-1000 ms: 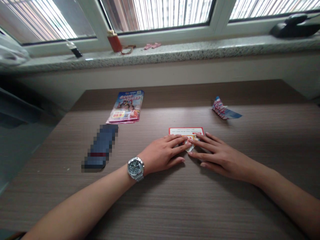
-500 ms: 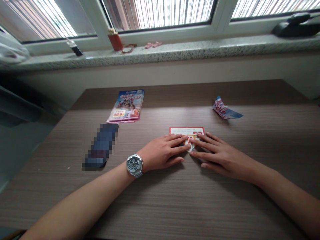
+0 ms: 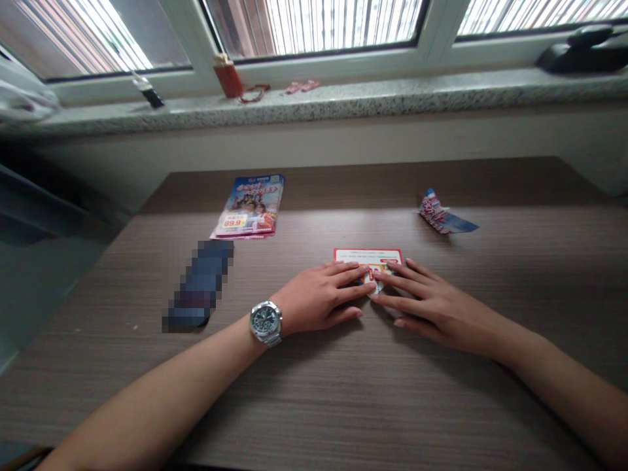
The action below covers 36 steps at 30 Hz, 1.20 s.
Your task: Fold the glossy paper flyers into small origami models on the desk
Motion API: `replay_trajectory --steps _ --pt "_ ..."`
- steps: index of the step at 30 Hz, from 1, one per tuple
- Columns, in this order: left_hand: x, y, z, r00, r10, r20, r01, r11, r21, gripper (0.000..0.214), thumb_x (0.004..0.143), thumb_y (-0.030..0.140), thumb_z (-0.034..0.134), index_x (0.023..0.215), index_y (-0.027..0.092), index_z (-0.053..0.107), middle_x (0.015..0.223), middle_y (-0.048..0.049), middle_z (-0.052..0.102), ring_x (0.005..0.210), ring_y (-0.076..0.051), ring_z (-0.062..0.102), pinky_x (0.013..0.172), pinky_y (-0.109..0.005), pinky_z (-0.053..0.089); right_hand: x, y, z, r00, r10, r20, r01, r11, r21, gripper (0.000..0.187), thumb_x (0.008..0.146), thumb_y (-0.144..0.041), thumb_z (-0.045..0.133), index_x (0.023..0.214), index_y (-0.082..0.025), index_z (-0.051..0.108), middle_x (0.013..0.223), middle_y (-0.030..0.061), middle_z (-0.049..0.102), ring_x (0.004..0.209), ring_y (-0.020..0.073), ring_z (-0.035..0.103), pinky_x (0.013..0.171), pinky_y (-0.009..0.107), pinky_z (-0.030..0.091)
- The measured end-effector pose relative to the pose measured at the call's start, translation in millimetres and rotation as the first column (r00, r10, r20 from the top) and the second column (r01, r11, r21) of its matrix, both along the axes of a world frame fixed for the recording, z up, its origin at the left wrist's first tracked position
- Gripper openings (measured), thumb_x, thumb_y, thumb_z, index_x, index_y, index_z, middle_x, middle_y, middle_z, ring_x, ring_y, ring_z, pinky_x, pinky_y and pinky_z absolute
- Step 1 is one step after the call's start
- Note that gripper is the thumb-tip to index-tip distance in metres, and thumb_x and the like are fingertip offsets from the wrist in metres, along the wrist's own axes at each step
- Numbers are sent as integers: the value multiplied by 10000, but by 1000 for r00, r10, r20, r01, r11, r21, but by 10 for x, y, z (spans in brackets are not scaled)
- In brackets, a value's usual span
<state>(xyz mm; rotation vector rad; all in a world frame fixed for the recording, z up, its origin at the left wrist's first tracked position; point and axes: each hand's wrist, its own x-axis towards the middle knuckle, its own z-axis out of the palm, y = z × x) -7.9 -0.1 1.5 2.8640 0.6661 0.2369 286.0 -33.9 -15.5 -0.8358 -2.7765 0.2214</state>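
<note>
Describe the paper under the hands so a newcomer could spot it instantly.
On the brown table, find where the left hand and right hand come together. Beneath their fingers lies the paper; unlike the flyer stack, its far edge shows a white, red-bordered strip.

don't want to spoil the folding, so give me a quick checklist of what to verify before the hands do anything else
1. Left hand fingers on the red-bordered leaflet: ok.
2. Right hand fingertips on the leaflet too: ok.
3. Leaflet's folds lined up: cannot tell, fingers cover much of it.
4. Wristwatch clear of the leaflet: ok, it sits on the left wrist.
5. Flyer stack out of the way: ok, beyond the left hand and apart from it.
6. Folded blue-and-red paper untouched: ok, beyond the right hand.
</note>
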Motion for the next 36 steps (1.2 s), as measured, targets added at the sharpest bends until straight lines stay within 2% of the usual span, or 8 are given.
replay_trajectory --steps 16,24,29,36 --pt "12 -14 3 998 11 56 -10 1000 -26 493 1013 467 486 1447 234 508 1539 -98 463 1421 -256 440 1178 -438 399 -55 -27 74 1000 -25 18 25 1000 -19 450 982 -332 561 1432 -317 551 1596 101 401 1476 317 345 1191 611 258" --pt "-2 -22 -15 997 35 67 -32 999 -34 472 1014 461 483 1441 262 508 1529 -117 440 1355 -277 501 1120 -454 458 -60 -49 23 998 -44 46 44 999 9 530 986 -357 555 1504 -309 455 1589 115 410 1485 315 325 1196 621 241" --pt "-5 -15 -17 998 33 62 -31 999 -38 477 1019 468 468 1444 255 503 1536 -115 433 1374 -272 479 1142 -450 436 -70 -58 9 998 -52 22 52 999 -3 523 981 -341 565 1495 -316 469 1603 123 382 1493 330 303 1186 636 246" --pt "4 2 -4 998 -31 45 32 999 -5 516 1031 449 447 1486 206 448 1545 -98 450 1439 -256 403 1201 -434 367 -72 -38 13 998 -53 -16 53 998 -28 483 968 -304 589 1448 -318 534 1598 108 396 1470 320 356 1195 609 243"
